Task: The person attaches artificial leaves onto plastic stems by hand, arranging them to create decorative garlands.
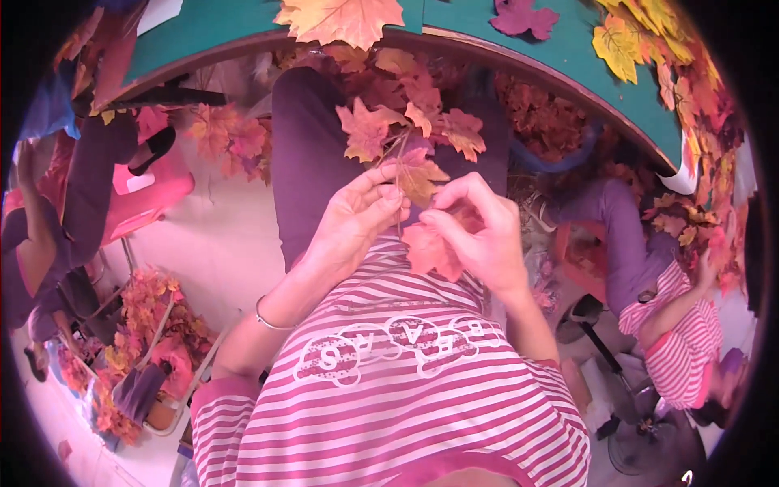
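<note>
My left hand (pixel 361 213) pinches the thin stem of an artificial maple leaf branch (pixel 372 130) above my lap. Orange and pinkish leaves spread from that stem toward the table, and one yellowish leaf (pixel 419 180) hangs just past my left fingertips. Close beside it, my right hand (pixel 484 233) has thumb and forefinger pressed together at the upper edge of a loose-looking orange-pink maple leaf (pixel 431 252). Whether this leaf joins the branch is hidden behind the fingers.
Ahead curves a green table (pixel 487 28) with a large orange leaf (pixel 339 18), a purple leaf (pixel 525 18) and yellow leaves (pixel 618 47). Beneath it stands a blue-rimmed container (pixel 560 162) of leaves. People sit at left and right; a leaf pile (pixel 154 316) lies lower left.
</note>
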`<state>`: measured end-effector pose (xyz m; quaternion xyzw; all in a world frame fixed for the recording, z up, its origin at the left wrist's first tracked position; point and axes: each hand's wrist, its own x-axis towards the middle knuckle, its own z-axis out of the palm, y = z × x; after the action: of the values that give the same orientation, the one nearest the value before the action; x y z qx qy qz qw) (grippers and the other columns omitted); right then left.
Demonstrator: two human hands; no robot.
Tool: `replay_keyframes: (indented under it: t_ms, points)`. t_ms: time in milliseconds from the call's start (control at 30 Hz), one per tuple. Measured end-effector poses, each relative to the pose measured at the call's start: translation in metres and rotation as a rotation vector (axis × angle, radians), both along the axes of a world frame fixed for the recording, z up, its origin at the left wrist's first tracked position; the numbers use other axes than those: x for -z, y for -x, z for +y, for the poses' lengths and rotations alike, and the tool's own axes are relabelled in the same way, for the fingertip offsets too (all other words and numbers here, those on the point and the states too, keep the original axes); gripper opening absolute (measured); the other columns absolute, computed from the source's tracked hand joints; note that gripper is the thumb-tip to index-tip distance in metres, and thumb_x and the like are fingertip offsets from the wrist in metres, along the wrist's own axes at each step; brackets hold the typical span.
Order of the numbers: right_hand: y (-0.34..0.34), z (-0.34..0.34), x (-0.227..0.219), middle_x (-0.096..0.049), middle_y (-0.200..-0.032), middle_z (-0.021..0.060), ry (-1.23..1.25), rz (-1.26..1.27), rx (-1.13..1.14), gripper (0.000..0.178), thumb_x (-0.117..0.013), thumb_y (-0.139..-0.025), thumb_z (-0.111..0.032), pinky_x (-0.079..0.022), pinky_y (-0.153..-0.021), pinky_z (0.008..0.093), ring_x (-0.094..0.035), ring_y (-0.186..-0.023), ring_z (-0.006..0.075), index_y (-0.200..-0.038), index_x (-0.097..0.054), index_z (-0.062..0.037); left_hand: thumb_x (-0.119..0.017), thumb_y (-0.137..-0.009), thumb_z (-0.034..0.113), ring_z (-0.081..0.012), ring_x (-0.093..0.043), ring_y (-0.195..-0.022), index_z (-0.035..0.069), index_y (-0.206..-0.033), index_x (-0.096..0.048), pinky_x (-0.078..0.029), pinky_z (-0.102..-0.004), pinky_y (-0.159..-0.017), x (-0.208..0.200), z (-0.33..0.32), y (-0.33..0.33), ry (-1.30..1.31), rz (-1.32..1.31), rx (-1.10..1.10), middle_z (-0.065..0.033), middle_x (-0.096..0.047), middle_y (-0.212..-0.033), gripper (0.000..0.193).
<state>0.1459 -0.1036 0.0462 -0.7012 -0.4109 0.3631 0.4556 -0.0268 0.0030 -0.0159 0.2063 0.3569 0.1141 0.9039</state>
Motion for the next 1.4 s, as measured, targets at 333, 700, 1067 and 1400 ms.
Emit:
replay_keyframes:
  t_ms: [333,700,1067,1400]
  points:
    - [0.039,-0.003,0.032,-0.071,-0.093,0.0112,-0.087,-0.054,0.123,0.025,-0.082,-0.079,0.001,-0.057,-0.071,0.0278,-0.072,-0.080,0.0188,-0.102,-0.071,0.0026,-0.067,-0.101,0.014,-0.0109,-0.069,-0.088,0.004,-0.108,-0.065,-0.059,-0.0269,-0.083,0.005,-0.006,0.003,-0.069,0.082,-0.051,-0.0038,-0.071,-0.101,0.012]
    - [0.047,-0.011,0.037,-0.074,-0.094,0.0106,-0.075,0.080,0.315,0.028,-0.078,-0.083,0.005,-0.058,-0.074,0.0272,-0.074,-0.085,0.0169,-0.110,-0.069,0.0015,-0.064,-0.102,0.014,-0.0128,-0.068,-0.082,0.003,-0.105,-0.058,-0.058,-0.0265,-0.078,-0.010,-0.009,-0.003,-0.234,0.140,-0.118,-0.0062,-0.067,-0.094,0.013]
    - [0.038,0.002,0.039,-0.067,-0.098,0.0089,-0.115,0.010,0.169,0.016,-0.073,-0.087,0.006,-0.052,-0.073,0.0254,-0.066,-0.087,0.0154,-0.102,-0.071,0.0009,-0.062,-0.103,0.011,-0.0111,-0.065,-0.080,0.001,-0.106,-0.055,-0.055,-0.0243,-0.074,-0.016,-0.013,-0.009,-0.305,0.108,-0.071,-0.0062,-0.066,-0.093,0.013]
    - [0.045,-0.002,0.043,-0.065,-0.104,0.0069,-0.069,0.444,0.271,0.014,-0.072,-0.089,0.006,-0.054,-0.083,0.0253,-0.065,-0.092,0.0114,-0.101,-0.066,0.0049,-0.059,-0.105,0.013,-0.0097,-0.064,-0.081,0.001,-0.108,-0.053,-0.053,-0.0240,-0.074,-0.013,-0.016,-0.010,-0.346,0.113,-0.130,-0.0087,-0.069,-0.095,0.014]
